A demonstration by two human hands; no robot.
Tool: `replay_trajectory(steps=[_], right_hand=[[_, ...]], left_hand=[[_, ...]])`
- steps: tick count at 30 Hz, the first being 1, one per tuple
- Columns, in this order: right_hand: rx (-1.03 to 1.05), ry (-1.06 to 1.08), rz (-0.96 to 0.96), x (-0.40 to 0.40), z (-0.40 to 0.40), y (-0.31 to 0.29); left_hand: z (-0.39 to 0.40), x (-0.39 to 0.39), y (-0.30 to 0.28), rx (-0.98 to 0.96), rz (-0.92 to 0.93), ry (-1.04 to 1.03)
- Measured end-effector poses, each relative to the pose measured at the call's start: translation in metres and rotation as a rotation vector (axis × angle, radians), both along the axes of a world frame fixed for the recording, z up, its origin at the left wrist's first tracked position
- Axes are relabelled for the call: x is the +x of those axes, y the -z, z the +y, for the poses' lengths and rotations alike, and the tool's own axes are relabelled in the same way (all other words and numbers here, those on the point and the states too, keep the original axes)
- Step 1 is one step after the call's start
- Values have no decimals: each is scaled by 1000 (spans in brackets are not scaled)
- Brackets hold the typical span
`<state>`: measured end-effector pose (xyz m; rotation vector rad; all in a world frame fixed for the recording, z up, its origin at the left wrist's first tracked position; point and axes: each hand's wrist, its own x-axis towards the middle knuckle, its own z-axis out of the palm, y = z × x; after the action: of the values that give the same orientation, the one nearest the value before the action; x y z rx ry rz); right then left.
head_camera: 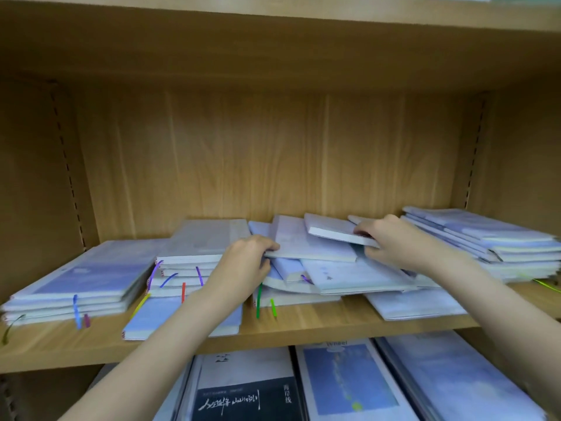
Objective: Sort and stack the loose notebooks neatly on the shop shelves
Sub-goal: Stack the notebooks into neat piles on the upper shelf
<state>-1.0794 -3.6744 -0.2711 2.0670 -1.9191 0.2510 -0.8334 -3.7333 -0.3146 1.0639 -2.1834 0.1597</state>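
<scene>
1. Left hand (pixel 247 262) pinches the near-left corner of a pale notebook (pixel 306 241) lying on top of the messy middle heap (pixel 328 278): thumb over the cover, fingers curled under its edge.
2. Right hand (pixel 394 243) grips a smaller white-edged notebook (pixel 334 230), tilted and overlapping the first one; fingers curled on its right end. Thumb position hidden.
3. Risk, my read: the heap is skewed, with a bent notebook sagging under the left hand. Pulling either top book could drag the ones beneath forward toward the shelf (pixel 318 322) lip, and one could slip off the front.
4. Risk: ribbon markers hang loose over the front edge, green ribbons (pixel 259 302) just under the left wrist. A wrist or a sliding book could snag them.
5. Risk: lifting both books at once while they overlap could make one slide off the other.
6. Shelf contents: neat left stack (pixel 76 281); taller stack beside it (pixel 194 259) with purple, blue and red ribbons; single book (pixel 161 317) lying in front, partly under the left forearm; fanned right stack (pixel 491 241).
7. Lower shelf: flat books, one dark cover (pixel 243 390), one blue cover (pixel 346 378).
</scene>
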Motion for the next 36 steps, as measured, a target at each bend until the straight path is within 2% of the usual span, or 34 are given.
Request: replay_trajectory(steps=[3,5,8,10,13,14,15,17,19,20,22,24,26,27,30,34,36], right_hand=[[-171,75,126,9,-7,10],[-280,117,76,11,-5,5],[-605,-66,-128,11,4,-8],[-771,-185,-133,25,9,-16],[-834,-187,-53,63,6,-26],[-813,-179,7,76,6,-26],[-693,-132,105,85,2,-23],[-346,30,259,95,-5,-11],[9,144,218,97,-4,-5],[123,148,162,100,-2,-6],[150,60,40,111,5,-16],[59,-167,-134,132,9,-22],[59,-360,-211,161,10,-19],[126,-370,-203,174,7,-14],[219,-189,-108,186,-20,6],[80,-29,178,189,-38,18],[8,-20,220,191,-43,23]], left_hand=[[7,4,4,-34,0,30],[12,15,7,-56,-29,72],[15,49,12,-69,44,53],[17,77,12,-73,122,-21],[22,114,11,27,300,-143],[23,125,14,93,361,-152],[25,136,18,160,397,-151],[31,156,28,313,403,-84],[36,173,38,464,357,-7],[37,179,42,487,333,21],[33,186,49,508,319,67],[32,186,50,522,326,119],[30,183,51,565,425,178],[29,182,49,597,489,206],[23,181,40,673,569,236],[11,177,31,629,553,224],[7,175,28,615,469,189]])
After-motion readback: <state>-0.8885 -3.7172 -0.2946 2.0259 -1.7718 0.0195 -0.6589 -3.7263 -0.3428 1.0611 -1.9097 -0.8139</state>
